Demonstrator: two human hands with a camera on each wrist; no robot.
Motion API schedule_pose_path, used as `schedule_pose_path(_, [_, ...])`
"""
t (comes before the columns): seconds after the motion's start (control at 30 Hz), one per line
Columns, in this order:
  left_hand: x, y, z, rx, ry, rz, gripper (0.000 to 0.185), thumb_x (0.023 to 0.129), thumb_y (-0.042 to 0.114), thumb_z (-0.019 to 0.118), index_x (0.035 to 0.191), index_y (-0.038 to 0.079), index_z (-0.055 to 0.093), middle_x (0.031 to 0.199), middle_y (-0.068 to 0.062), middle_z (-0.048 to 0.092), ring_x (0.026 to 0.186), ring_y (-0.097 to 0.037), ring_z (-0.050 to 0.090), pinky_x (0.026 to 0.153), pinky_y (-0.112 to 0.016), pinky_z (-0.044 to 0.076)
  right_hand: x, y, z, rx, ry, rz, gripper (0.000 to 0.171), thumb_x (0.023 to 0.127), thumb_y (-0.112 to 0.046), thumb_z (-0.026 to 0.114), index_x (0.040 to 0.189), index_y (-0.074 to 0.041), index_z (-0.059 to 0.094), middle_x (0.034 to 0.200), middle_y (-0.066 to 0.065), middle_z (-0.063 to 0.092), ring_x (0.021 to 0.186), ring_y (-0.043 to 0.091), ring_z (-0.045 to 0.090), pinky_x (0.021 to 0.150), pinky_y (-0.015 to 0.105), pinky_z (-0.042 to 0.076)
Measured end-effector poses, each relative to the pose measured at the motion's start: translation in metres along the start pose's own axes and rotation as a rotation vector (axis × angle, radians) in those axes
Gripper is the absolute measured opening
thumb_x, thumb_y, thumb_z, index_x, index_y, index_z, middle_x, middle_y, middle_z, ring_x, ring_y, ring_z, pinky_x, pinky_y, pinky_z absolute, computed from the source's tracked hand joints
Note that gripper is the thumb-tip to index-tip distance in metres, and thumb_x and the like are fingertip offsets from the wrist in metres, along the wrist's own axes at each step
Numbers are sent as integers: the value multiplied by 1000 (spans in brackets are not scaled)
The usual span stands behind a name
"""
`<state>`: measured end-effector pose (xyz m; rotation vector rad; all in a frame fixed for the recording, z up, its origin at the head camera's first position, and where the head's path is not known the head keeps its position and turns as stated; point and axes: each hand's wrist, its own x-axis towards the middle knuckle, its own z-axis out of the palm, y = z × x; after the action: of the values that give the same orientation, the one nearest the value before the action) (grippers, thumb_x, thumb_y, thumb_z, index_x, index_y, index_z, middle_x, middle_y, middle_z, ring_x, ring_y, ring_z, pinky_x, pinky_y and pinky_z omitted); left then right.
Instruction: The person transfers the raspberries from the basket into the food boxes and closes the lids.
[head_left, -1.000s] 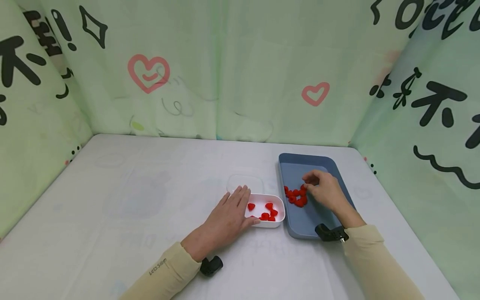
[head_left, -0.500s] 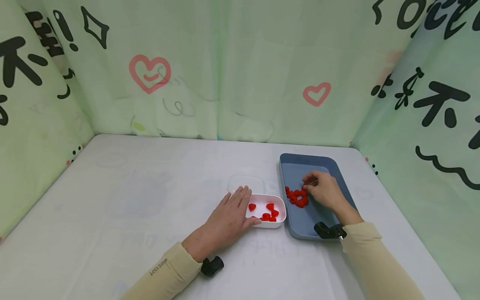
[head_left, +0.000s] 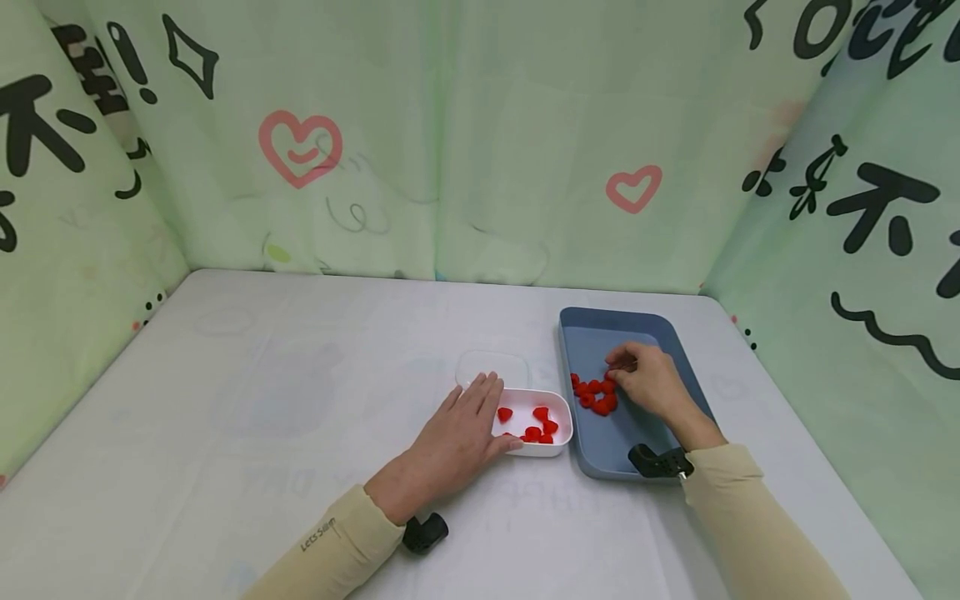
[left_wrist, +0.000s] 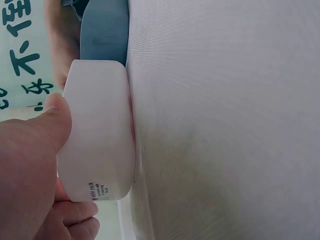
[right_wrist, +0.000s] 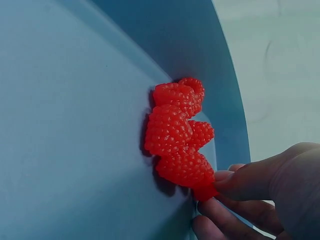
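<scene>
My left hand (head_left: 457, 433) holds a small white plastic box (head_left: 558, 446) at its left end, fingers along that end and thumb over the near rim. Several red raspberries (head_left: 532, 433) lie in the box; the hand hides part of them. In the left wrist view the thumb (left_wrist: 57, 112) presses the box's rim. My right hand (head_left: 648, 383) reaches into the blue tray (head_left: 622, 446). Its thumb and fingers pinch a raspberry (right_wrist: 204, 191) at the end of a cluster of raspberries (right_wrist: 170, 130) by the tray wall.
A clear plastic lid (head_left: 491, 362) lies just behind the box, partly hidden by my left fingers. The tray stands close against the box's right side on the white table (head_left: 285, 375). Green printed curtains (head_left: 480, 150) hang around the table.
The view shifts very slightly. My right fingers move a little at the raspberries; the left hand stays on the box, and both containers keep their places.
</scene>
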<state>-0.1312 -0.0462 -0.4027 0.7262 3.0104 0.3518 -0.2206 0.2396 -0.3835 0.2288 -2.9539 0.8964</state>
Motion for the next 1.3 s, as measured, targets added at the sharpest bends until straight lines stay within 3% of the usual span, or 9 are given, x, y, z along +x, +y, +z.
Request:
schedule_pose_path(0.23, [1,0,1,1,-3,1,80,97,54,52,156,6,27,162,-10,30,152,-26,26,122,-47,28,-3,-2,-5,-2,17,-21,15,91,-1,64,105,5,67,99,21,71,90,31,67,80,46,56])
schedule_pose_path(0.6, [0,0,1,-7,3,7,79,98,52,53,155,4,28,162,-11,31,151,-27,27,121,-48,29,-12,-11,-14,9,20,-47,18,94,-4,62,110,3,66,101,19,72,94,32,68,75,35,53])
schedule_pose_path(0.83, [0,0,0,-9,7,-1,81,96,56,52,156,6,28,162,-11,31,151,-27,28,121,-48,29,-21,-24,-17,23,24,-70,19,95,-5,62,111,2,66,106,18,71,98,33,67,77,36,55])
schedule_pose_path(1.1, [0,-1,1,-34,1,-6,81,97,56,51,156,6,26,163,-10,30,152,-27,26,122,-47,26,-28,-38,-16,57,19,-123,19,94,-7,64,112,0,66,108,17,71,98,33,68,85,48,58])
schedule_pose_path(1.3, [-1,-1,1,-29,0,-2,81,97,55,51,156,6,26,163,-11,30,152,-27,26,122,-47,27,-32,-46,-12,74,20,-179,17,93,-4,65,110,0,67,104,14,72,95,28,68,87,48,58])
